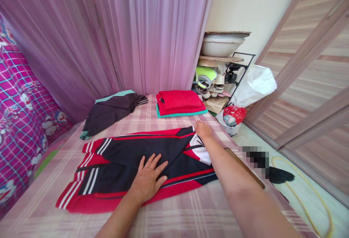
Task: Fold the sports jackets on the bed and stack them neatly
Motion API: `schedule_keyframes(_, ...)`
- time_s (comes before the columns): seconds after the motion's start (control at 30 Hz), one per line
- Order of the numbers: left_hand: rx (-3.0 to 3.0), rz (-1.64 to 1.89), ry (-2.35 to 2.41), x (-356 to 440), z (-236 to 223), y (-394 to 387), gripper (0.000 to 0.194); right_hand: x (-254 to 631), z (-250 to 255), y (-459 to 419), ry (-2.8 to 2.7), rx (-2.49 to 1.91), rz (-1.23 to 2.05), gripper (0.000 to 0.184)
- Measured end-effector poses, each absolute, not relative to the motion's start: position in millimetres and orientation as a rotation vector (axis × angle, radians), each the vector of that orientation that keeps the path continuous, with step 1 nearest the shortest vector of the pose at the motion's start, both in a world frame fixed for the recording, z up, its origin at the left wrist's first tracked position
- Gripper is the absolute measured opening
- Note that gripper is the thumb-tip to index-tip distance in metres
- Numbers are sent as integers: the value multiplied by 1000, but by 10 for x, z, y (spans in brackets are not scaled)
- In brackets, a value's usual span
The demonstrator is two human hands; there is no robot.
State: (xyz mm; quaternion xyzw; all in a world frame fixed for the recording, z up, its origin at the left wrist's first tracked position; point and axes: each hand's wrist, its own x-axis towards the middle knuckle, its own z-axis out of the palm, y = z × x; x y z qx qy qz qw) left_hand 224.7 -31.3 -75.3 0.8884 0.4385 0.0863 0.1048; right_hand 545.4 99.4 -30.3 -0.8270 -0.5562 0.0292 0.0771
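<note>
It's bright in here, the purple curtain (152,30) glowing softly, shadows faint on the plaid bedsheet (185,218). Toward the edge, the wardrobe doors (300,30) lean, stretched; pixelation hides some floor (253,138).

Purple curtains (152,30) hang in folds across the back, beside a cream wall (253,5). In the corner, at a black rack (247,67), a white basin (222,47) sits above shoes (217,88). Wood-grain doors (308,96) slant along the right, over a pale floor (248,134). What is probably a plaid-covered bed (182,216) spreads across the foreground in soft, even light.
</note>
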Motion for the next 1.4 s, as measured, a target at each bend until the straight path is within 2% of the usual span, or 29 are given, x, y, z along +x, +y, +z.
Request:
schedule_keyframes(0.17, 2601, 287, 1285, 2257, -761, -340, 53, 5140, -258, 822, -1905, -2040, -231, 53)
schedule_keyframes(0.23, 2583, 287, 1288, 2262, -745, -356, 54, 4982, -393, 690, -2093, -1918, -219, 55)
schedule_keyframes(0.4, 2483, 270, 1302, 2314, -648, -374, 55, 4785, -653, 519, -2325, -2149, 85, 58)
schedule_keyframes(0.53, 2398, 307, 1263, 2240, -548, -306, 54, 4541, -515, 438, -2217, -2204, 42, 57)
schedule_keyframes(0.67, 2460, 417, 1422, 1802, -474, -221, 52, 4125, -475, 114, -2241, -2032, 46, 58)
schedule_keyframes(0.77, 2524, 316, 1681, 1374, -497, -215, 50, 3934, -553, -118, -2428, -1907, 144, 58)
schedule_keyframes(0.9, 2478, 203, 1698, 1051, -567, -267, 51, 3887, -558, -206, -2469, -1951, 247, 57)
schedule_keyframes(1.03, 2381, 467, 1697, 861, -514, -268, 47, 3842, -521, -259, -2452, -1853, 121, 53)
schedule_keyframes(1.17, 2155, 762, 2020, 457, -433, -291, 44, 3809, -564, -371, -2508, -1784, 146, 47)
schedule_keyframes(1.3, 1855, 691, 2333, 69, -449, -455, 47, 3751, -451, -293, -2441, -1757, 136, 40)
schedule_keyframes(1.4, 1692, 594, 2388, -28, -451, -597, 51, 3535, -203, -52, -2470, -1598, 117, 35)
